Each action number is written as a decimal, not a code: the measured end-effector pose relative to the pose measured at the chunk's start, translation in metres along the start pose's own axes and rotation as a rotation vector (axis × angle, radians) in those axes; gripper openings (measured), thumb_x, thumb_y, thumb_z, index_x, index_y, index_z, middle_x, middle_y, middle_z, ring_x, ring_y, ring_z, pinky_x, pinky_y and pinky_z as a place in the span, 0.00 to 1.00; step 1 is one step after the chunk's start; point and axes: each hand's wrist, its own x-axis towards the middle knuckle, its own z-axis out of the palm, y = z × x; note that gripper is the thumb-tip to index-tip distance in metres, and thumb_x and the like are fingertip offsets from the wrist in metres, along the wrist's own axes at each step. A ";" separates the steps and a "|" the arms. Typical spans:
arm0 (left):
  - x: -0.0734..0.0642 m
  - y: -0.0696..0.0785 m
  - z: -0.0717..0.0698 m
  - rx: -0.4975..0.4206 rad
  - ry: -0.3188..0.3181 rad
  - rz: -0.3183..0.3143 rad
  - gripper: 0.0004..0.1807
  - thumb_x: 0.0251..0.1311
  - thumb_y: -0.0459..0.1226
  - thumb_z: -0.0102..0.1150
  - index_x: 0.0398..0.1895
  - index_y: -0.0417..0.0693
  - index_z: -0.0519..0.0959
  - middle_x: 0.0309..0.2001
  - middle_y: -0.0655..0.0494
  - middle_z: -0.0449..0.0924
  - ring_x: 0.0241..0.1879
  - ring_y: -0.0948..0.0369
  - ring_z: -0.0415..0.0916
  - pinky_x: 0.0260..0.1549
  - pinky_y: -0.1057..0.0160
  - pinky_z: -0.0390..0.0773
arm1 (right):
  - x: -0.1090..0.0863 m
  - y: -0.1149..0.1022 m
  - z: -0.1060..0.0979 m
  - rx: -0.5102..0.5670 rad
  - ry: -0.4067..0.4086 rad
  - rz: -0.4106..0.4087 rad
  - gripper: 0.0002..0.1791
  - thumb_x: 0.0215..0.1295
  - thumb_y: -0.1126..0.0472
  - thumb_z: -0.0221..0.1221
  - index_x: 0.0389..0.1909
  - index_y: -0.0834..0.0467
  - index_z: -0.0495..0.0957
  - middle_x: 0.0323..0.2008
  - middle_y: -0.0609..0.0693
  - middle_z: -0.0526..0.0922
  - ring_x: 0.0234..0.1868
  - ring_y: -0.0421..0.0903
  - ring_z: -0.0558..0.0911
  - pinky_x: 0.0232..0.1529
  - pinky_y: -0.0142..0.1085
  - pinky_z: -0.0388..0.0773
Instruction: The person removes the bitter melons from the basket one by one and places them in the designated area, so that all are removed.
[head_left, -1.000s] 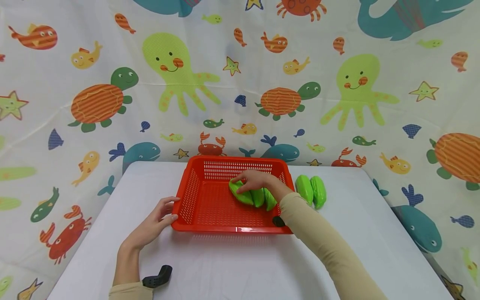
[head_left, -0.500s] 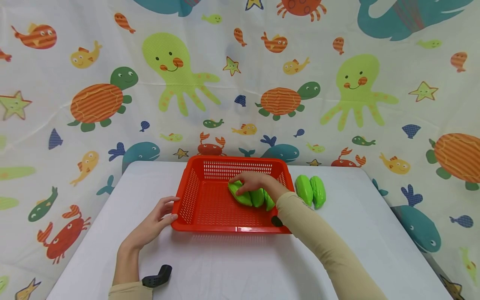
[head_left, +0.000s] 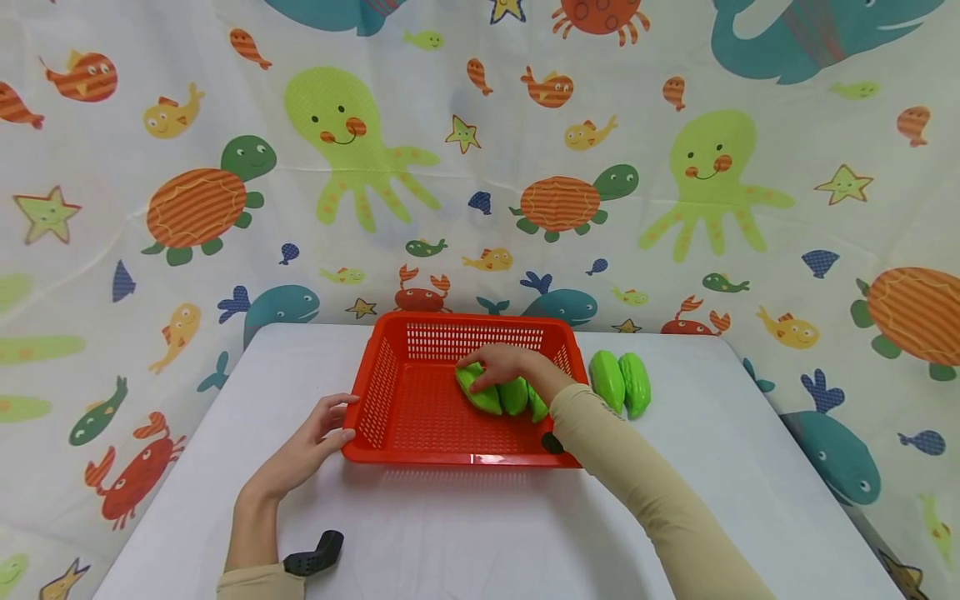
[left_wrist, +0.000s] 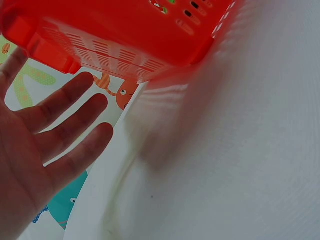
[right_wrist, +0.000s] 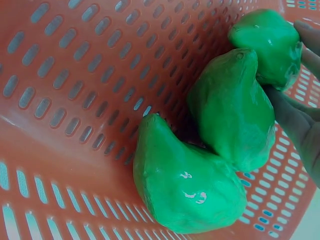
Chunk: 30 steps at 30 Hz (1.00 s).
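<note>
In the head view a red slotted basket (head_left: 427, 417) stands on the table, with 3 glossy green, ridged, elongated fruits lying side by side in its right half. My right hand (head_left: 504, 362) reaches over and pinches the leftmost green fruit (head_left: 480, 399). The right wrist view shows its thumb and fingers on either side of that fruit (right_wrist: 262, 42); the middle fruit (right_wrist: 232, 110) and the nearest fruit (right_wrist: 185, 187) lie alongside. At the basket's left rim, my left hand (head_left: 311, 433) touches the edge; the left wrist view shows its fingers (left_wrist: 70, 115) straight and spread.
Two more green fruits, one left (head_left: 608, 380) and one right (head_left: 636, 383), lie together on the white table (head_left: 720, 442) right of the basket. A curtain (head_left: 480, 250) printed with sea animals hangs behind. A black wrist device (head_left: 315, 554) sits by my left sleeve.
</note>
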 end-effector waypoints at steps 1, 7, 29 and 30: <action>0.000 0.000 0.000 -0.001 0.000 0.000 0.34 0.65 0.47 0.58 0.71 0.60 0.56 0.70 0.43 0.58 0.68 0.40 0.57 0.56 0.38 0.72 | 0.000 0.000 0.000 0.001 0.002 0.002 0.30 0.64 0.52 0.64 0.68 0.48 0.70 0.67 0.51 0.70 0.65 0.50 0.68 0.69 0.47 0.60; 0.001 -0.001 0.001 -0.005 -0.003 0.004 0.33 0.65 0.46 0.58 0.71 0.59 0.56 0.70 0.43 0.58 0.68 0.40 0.57 0.56 0.38 0.72 | -0.001 0.001 0.001 0.004 0.009 0.009 0.30 0.64 0.51 0.64 0.67 0.47 0.71 0.66 0.51 0.70 0.64 0.50 0.69 0.69 0.48 0.61; 0.001 -0.003 0.001 0.015 -0.004 -0.014 0.33 0.66 0.48 0.57 0.71 0.60 0.55 0.70 0.42 0.57 0.68 0.39 0.56 0.57 0.37 0.70 | -0.024 0.004 -0.023 0.111 0.140 -0.121 0.31 0.64 0.48 0.63 0.69 0.44 0.69 0.67 0.47 0.70 0.63 0.48 0.71 0.63 0.45 0.69; 0.001 -0.003 0.001 0.014 -0.004 -0.014 0.34 0.66 0.48 0.57 0.71 0.59 0.55 0.70 0.42 0.57 0.68 0.39 0.56 0.57 0.37 0.70 | -0.026 0.004 -0.025 0.137 0.152 -0.131 0.31 0.65 0.49 0.63 0.69 0.45 0.69 0.67 0.47 0.69 0.63 0.48 0.71 0.62 0.44 0.70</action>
